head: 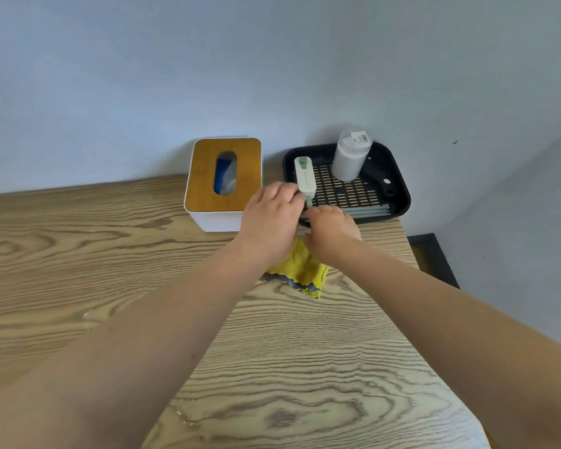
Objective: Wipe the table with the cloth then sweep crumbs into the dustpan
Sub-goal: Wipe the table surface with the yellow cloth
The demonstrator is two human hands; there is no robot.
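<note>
A small pale green dustpan-and-brush set (304, 176) stands upright at the left edge of the black tray (399, 176). My left hand (271, 218) grips its lower part from the left. My right hand (332, 233) is closed around the green handle end just below it. A yellow cloth (302, 268) with a grey edge lies crumpled on the wooden table (78, 247), partly hidden beneath both wrists. A few pale crumbs (183, 419) lie near the table's front.
A white tissue box (222, 183) with a wooden lid sits left of the tray, against the wall. A clear lidded jar (350, 157) stands in the tray's back. The table's right edge runs just past the tray.
</note>
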